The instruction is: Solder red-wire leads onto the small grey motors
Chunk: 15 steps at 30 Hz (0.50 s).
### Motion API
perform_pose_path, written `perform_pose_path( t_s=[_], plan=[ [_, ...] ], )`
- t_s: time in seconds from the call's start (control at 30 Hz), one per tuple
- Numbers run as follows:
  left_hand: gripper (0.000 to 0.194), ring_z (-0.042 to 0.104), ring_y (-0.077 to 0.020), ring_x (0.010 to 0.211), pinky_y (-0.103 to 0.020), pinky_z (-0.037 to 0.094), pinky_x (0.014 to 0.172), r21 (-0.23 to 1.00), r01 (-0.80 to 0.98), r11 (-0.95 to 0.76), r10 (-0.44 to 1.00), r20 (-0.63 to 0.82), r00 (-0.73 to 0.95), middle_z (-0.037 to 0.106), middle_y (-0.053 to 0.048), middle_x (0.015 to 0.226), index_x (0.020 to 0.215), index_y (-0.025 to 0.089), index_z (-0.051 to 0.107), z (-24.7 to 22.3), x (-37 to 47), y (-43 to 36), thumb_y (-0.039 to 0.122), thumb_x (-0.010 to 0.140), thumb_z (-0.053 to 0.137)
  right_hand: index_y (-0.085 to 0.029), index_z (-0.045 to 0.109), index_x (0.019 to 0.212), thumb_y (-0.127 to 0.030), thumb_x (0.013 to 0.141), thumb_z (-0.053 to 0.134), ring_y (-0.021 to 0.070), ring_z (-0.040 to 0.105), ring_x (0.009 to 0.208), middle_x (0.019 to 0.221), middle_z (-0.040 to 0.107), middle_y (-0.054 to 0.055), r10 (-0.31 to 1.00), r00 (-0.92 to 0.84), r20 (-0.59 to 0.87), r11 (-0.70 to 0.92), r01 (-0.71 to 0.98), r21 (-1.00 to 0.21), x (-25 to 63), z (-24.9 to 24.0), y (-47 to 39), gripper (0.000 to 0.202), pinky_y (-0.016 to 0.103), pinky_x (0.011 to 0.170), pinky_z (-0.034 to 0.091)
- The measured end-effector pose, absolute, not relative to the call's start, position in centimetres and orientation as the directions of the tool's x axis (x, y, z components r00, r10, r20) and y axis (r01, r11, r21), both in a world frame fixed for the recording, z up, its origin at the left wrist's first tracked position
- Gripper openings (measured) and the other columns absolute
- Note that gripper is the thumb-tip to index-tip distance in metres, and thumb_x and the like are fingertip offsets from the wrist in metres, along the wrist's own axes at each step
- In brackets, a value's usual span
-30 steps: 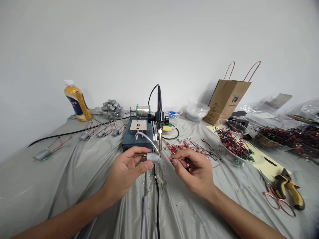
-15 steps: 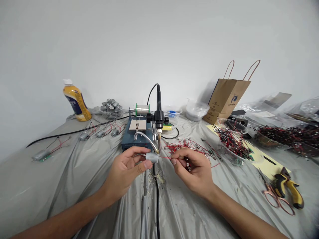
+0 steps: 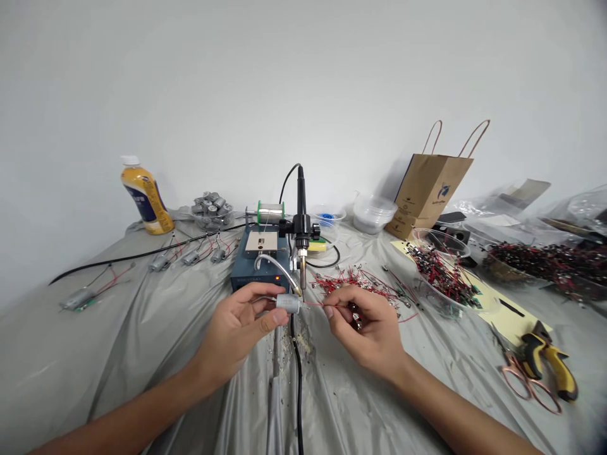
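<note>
A small silver motor (image 3: pixel 288 303) is pinched between the thumb and fingers of my left hand (image 3: pixel 241 325), lying on its side. My right hand (image 3: pixel 367 322) pinches a thin red wire (image 3: pixel 313 304) that runs left to the motor's end; small metal parts show among its curled fingers. The upright soldering iron (image 3: pixel 302 221) has its tip (image 3: pixel 303 280) just above the wire and the motor's right end. A curved metal solder guide tube (image 3: pixel 282 268) comes down from the blue soldering station (image 3: pixel 253 272) and ends close to the tip.
Red wires (image 3: pixel 355 278) lie loose behind my right hand. Wired motors (image 3: pixel 190 257) and a bowl of motors (image 3: pixel 212 212) stand left. At right are a bowl of wires (image 3: pixel 443 278), scissors (image 3: pixel 526 379), yellow-black pliers (image 3: pixel 545 360) and a paper bag (image 3: pixel 429 189). A black cable (image 3: pixel 298 379) runs frontward.
The view has shifted slightly. Both hands keep their holds on the motor and wire, now a little lower in the picture. A red light shows on the station.
</note>
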<state>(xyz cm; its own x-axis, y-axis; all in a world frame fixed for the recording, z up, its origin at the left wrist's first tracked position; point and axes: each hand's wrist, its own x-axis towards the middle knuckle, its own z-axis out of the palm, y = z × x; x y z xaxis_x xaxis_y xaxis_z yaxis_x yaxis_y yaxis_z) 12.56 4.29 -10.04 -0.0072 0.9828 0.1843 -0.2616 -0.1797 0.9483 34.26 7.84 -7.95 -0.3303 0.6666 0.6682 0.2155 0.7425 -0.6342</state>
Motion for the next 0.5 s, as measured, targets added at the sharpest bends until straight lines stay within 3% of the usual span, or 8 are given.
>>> perform_pose_path(
  t_s=[0.5],
  plan=[
    [0.029,0.069,-0.0104,0.083,-0.018,0.057,0.077,0.951,-0.259,-0.169,0.985,0.17,-0.019,0.075,0.001,0.088,0.101,0.021,0.071,-10.0,12.72,4.46,0.027,0.076,0.085,-0.016,0.063,0.082,-0.015,0.086,0.061,0.0067,0.039,0.053,0.059,0.044,-0.005,0.663,-0.342,0.666,0.745,0.224,-0.628,34.34,-7.87,7.88,0.005,0.02,0.052,0.033]
  ],
)
